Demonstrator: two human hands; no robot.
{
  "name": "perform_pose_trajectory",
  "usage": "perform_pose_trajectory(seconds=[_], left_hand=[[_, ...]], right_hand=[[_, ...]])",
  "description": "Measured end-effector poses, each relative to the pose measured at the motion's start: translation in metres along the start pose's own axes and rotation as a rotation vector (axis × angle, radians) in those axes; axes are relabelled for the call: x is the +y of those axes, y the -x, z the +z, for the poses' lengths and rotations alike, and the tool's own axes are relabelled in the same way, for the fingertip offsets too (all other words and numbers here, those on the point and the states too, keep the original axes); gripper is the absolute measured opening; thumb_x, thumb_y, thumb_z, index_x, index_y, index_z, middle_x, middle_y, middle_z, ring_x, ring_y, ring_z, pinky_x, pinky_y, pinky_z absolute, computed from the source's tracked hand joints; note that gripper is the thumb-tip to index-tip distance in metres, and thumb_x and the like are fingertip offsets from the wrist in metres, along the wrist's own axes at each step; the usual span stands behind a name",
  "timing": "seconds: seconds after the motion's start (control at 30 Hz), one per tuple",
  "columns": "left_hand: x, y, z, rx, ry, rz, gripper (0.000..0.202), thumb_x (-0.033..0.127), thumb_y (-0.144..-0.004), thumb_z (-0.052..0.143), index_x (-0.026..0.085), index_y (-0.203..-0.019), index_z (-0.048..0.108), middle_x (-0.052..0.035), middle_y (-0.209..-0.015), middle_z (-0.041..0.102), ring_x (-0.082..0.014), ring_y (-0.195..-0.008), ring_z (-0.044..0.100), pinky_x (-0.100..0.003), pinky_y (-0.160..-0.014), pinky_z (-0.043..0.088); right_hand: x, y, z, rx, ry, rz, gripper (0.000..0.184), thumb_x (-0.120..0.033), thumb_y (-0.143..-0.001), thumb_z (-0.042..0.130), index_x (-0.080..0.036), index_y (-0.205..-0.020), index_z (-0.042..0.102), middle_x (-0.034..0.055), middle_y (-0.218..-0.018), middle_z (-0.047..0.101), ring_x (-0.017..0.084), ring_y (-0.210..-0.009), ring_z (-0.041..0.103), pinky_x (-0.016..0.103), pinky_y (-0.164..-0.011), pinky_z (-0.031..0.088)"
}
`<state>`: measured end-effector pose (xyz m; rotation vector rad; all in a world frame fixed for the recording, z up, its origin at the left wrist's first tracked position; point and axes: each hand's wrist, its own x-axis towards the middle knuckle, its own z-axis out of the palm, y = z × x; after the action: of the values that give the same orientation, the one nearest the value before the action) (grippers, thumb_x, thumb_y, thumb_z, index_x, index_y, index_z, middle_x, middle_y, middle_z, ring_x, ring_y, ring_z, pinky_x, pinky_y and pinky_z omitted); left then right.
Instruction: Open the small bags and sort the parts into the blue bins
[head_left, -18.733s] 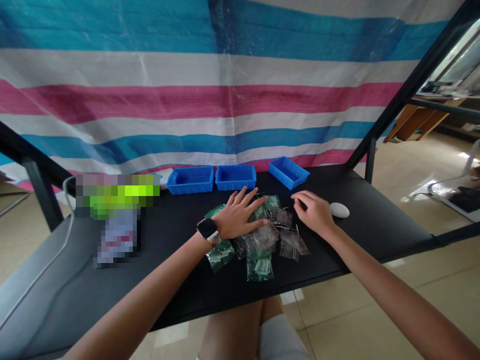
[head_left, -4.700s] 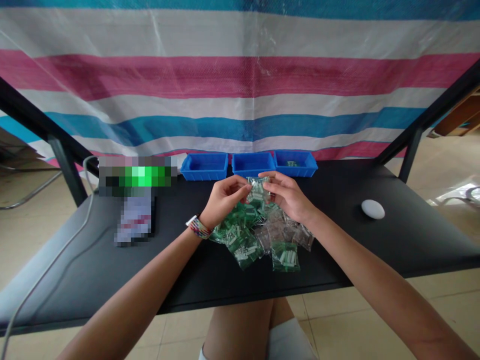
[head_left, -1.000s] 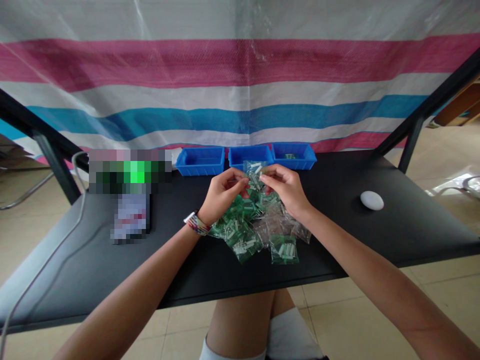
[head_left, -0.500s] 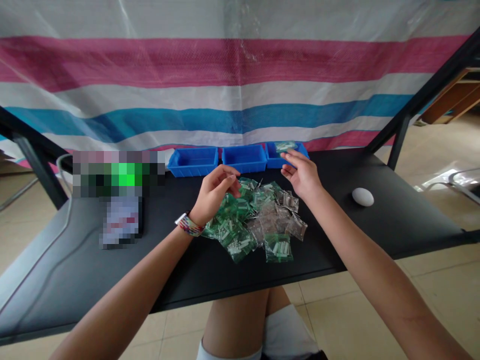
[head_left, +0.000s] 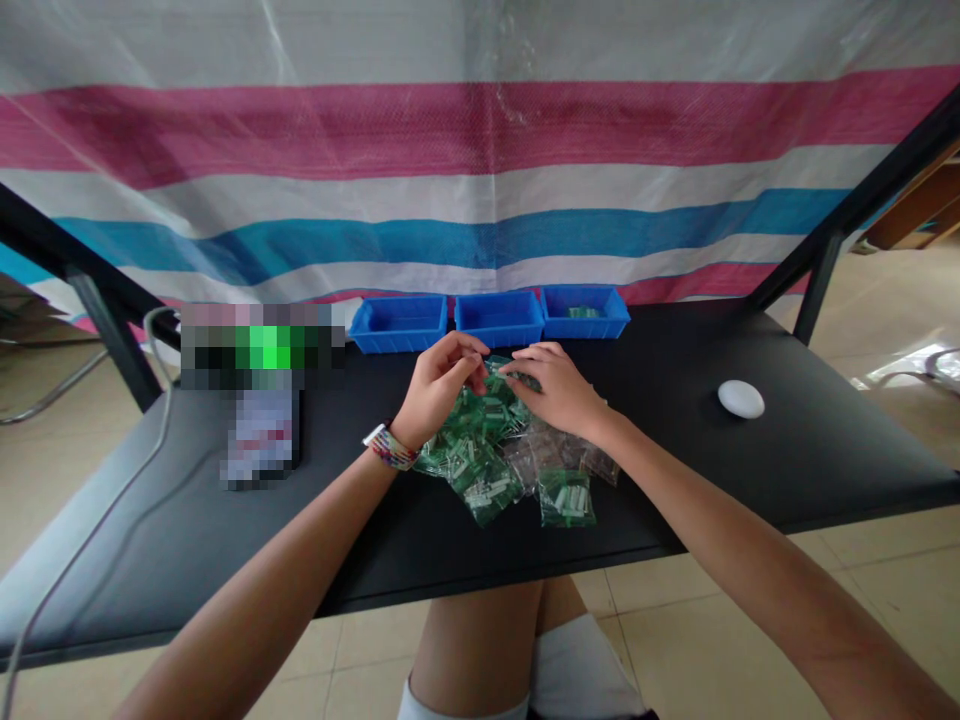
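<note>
**Both hands at far edge of bag pile, one green bag in right bin**

Head view. I have the left hand (head_left: pixel 444 385) over the back left of the pile, fingers curled in, thumb close to the index finger. I can't tell if anything is pinched there. Wristband (head_left: pixel 394 447) on that wrist. Right hand (head_left: pixel 556 392) comes in palm down from the other side, fingers half extended and loosely bent, tips at a small bag (head_left: pixel 497 365) at the far edge of the pile. Can't tell from here whether it has hold of that bag or just touches it. The hands are near each other, a small gap between the fingertips.

Pile sits mid tabletop (head_left: pixel 667 385), below and between my hands: green bags (head_left: pixel 484 425) with white pieces inside, mostly left and centre, overlapping; brownish clear bags (head_left: pixel 534 458) on the right, partly behind the right hand and forearm. One green-tinted bag (head_left: pixel 568 498) lies flat at the near edge.

Behind the pile, three blue bins in a row, just beside one another: left bin (head_left: pixel 399 337), middle bin (head_left: pixel 499 328), right bin (head_left: pixel 592 326). Right one has a green bag (head_left: pixel 583 312) in it.

White oval object (head_left: pixel 741 399) well off to the right. Blurred-out patch (head_left: pixel 262 345) far left, grey cable (head_left: pixel 154 445) beside it. Striped sheet (head_left: pixel 487 130) hangs behind.
</note>
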<state>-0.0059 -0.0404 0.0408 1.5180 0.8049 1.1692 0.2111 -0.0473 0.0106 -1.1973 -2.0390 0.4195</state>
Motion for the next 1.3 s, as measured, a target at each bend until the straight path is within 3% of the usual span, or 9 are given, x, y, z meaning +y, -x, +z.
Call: perform_pose_trajectory(seconds=[0.07,0.23,0.43,0.57,0.73,1.0,1.07,1.2,1.3], left_hand=[[0.000,0.000,0.000,0.000,-0.006,-0.005,0.015,0.032,-0.093,0.070,0.018,-0.099,0.069,-0.0005,-0.075,0.069,-0.0128,-0.059,0.068,-0.025,-0.059,0.055],[0.001,0.000,0.000,-0.004,0.003,-0.011,0.015,0.032,-0.093,0.070,0.018,-0.099,0.069,-0.0004,-0.075,0.069,-0.0131,-0.059,0.068,-0.025,-0.059,0.054],[-0.001,0.001,0.000,-0.009,-0.017,-0.009,0.013,0.031,-0.092,0.070,0.018,-0.095,0.070,-0.0012,-0.073,0.069,-0.0136,-0.058,0.067,-0.026,-0.058,0.054],[-0.003,0.001,0.000,0.024,-0.020,0.021,0.013,0.031,-0.094,0.067,0.018,-0.094,0.071,-0.0002,-0.071,0.068,-0.0129,-0.058,0.066,-0.025,-0.058,0.053],[-0.005,0.000,-0.001,0.048,-0.018,0.042,0.013,0.030,-0.093,0.066,0.018,-0.093,0.071,0.0009,-0.069,0.067,-0.0125,-0.057,0.065,-0.024,-0.057,0.052],[-0.008,0.000,0.000,0.063,-0.039,0.031,0.012,0.029,-0.092,0.067,0.018,-0.093,0.070,-0.0004,-0.075,0.066,-0.0125,-0.061,0.066,-0.024,-0.058,0.053],[-0.009,0.000,0.000,0.100,-0.072,0.045,0.013,0.028,-0.090,0.071,0.018,-0.098,0.071,-0.0020,-0.086,0.068,-0.0126,-0.066,0.068,-0.024,-0.059,0.054],[-0.010,-0.001,0.000,0.139,-0.160,0.074,0.036,0.030,-0.085,0.084,0.019,-0.117,0.073,-0.0072,-0.114,0.071,-0.0140,-0.083,0.070,-0.023,-0.066,0.055],[-0.010,0.000,0.000,0.071,-0.180,0.080,0.036,0.036,-0.087,0.085,0.019,-0.117,0.076,-0.0065,-0.104,0.073,-0.0157,-0.086,0.068,-0.023,-0.069,0.056]], right_hand=[[0.004,0.002,0.004,-0.013,0.045,-0.006,0.019,-0.025,-0.099,0.072,-0.028,-0.111,0.086,0.0105,-0.121,0.082,0.033,-0.124,0.066,0.056,-0.115,0.045],[0.014,0.000,0.007,0.053,0.035,0.008,0.018,-0.022,-0.098,0.071,-0.028,-0.101,0.088,0.0090,-0.114,0.084,0.033,-0.117,0.070,0.054,-0.111,0.049],[0.011,0.000,0.006,0.016,0.061,0.009,0.022,-0.019,-0.093,0.076,-0.026,-0.111,0.085,0.0089,-0.115,0.084,0.032,-0.114,0.073,0.053,-0.109,0.050],[0.011,0.000,0.007,0.042,0.080,0.040,0.023,-0.013,-0.085,0.083,-0.026,-0.103,0.085,0.0069,-0.107,0.084,0.033,-0.113,0.070,0.049,-0.105,0.053],[0.011,0.000,0.008,0.084,0.083,-0.001,0.017,-0.011,-0.087,0.082,-0.024,-0.097,0.083,0.0060,-0.108,0.084,0.031,-0.107,0.070,0.046,-0.099,0.054],[0.008,-0.001,0.004,0.199,0.029,-0.095,0.012,-0.018,-0.101,0.067,-0.023,-0.097,0.076,0.0086,-0.109,0.081,0.029,-0.110,0.070,0.047,-0.101,0.054],[0.005,-0.002,0.003,0.249,-0.038,-0.103,0.011,-0.022,-0.104,0.064,-0.024,-0.101,0.075,0.0084,-0.109,0.081,0.029,-0.111,0.072,0.047,-0.102,0.054],[-0.005,-0.002,0.000,0.306,-0.210,-0.043,0.016,-0.035,-0.106,0.063,-0.024,-0.101,0.073,0.0066,-0.101,0.080,0.027,-0.100,0.075,0.042,-0.093,0.057],[-0.013,-0.002,-0.002,0.312,-0.363,0.014,0.023,-0.045,-0.105,0.065,-0.024,-0.101,0.073,0.0055,-0.096,0.079,0.024,-0.091,0.074,0.039,-0.088,0.058]])
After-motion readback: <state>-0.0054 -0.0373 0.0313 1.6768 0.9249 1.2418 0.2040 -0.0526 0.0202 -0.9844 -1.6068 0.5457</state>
